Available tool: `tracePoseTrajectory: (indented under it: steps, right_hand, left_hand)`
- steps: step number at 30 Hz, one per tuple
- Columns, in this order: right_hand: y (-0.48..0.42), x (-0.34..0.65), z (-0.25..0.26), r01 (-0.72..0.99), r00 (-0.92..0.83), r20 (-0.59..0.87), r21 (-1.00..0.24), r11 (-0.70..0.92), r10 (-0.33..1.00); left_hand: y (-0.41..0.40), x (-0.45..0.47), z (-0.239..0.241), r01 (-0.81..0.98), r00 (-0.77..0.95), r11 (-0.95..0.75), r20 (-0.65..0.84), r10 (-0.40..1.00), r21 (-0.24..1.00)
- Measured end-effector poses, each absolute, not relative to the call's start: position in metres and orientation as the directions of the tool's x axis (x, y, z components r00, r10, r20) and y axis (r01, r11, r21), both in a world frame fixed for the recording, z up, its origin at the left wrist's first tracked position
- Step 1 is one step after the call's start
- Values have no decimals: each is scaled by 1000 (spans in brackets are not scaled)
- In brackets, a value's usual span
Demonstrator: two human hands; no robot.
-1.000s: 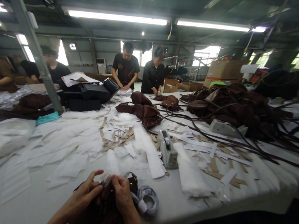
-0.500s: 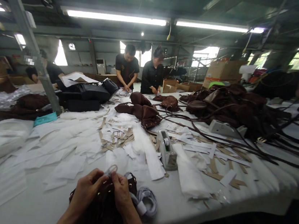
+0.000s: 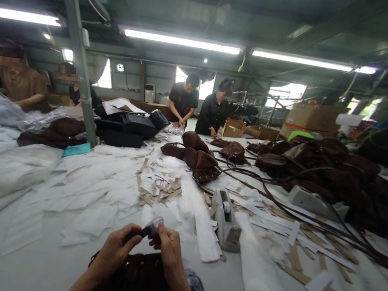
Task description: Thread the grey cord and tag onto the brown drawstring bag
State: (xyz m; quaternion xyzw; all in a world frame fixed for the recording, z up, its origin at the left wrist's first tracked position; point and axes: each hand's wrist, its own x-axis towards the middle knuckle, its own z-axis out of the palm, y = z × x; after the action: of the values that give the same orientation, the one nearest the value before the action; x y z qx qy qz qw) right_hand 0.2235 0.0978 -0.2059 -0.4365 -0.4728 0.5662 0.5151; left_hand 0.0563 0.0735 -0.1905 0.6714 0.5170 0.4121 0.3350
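Observation:
A dark brown suede bag (image 3: 135, 280) lies at the near table edge under my wrists. My left hand (image 3: 113, 251) and my right hand (image 3: 167, 251) meet above it, fingertips pinching a small part of the bag wrapped in clear plastic (image 3: 151, 227). Both hands are closed on that wrapped piece. A coil of clear plastic (image 3: 195, 289) lies just right of the bag.
A grey tape dispenser (image 3: 227, 218) stands ahead right. White paper sheets (image 3: 96, 190) and brown card strips (image 3: 160, 188) cover the table. Brown bags with long straps (image 3: 321, 170) pile at right, black bags (image 3: 129, 125) at the back. Several people work around the table; a steel post (image 3: 80, 60) rises left.
My hands have lifted slightly off the bag with the wrapped piece between the fingertips. The camera has tilted and shifted, so the whole scene sits lower and further right.

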Motion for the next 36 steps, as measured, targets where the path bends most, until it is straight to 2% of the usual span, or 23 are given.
tracePoseTrajectory:
  steps: [4,9,14,22,27,31,36]
  right_hand:
    - [97,227,-198,-152,-143,6,-988,-16,990]
    - [90,224,-191,75,-174,60,-994,74,983]
    - [83,220,-181,130,-107,118,-983,131,987]
    - [70,213,-178,318,-90,140,-934,162,986]
    - [72,218,-196,428,148,345,-867,255,927]
    - [77,217,-212,462,70,498,-784,415,864]
    - [90,210,-229,596,46,729,-569,567,683]
  left_hand:
    - [75,57,-192,360,131,-234,199,971,903]
    - [74,54,-197,293,73,-194,181,981,936]
    - [71,53,-197,236,102,-182,162,981,955]
    - [63,61,-191,85,9,-139,139,990,987]
    - [57,64,-185,125,-93,-122,135,986,985]
    - [54,64,-186,135,-43,-157,164,986,978]
    - [60,60,-202,165,-7,-151,154,988,975]
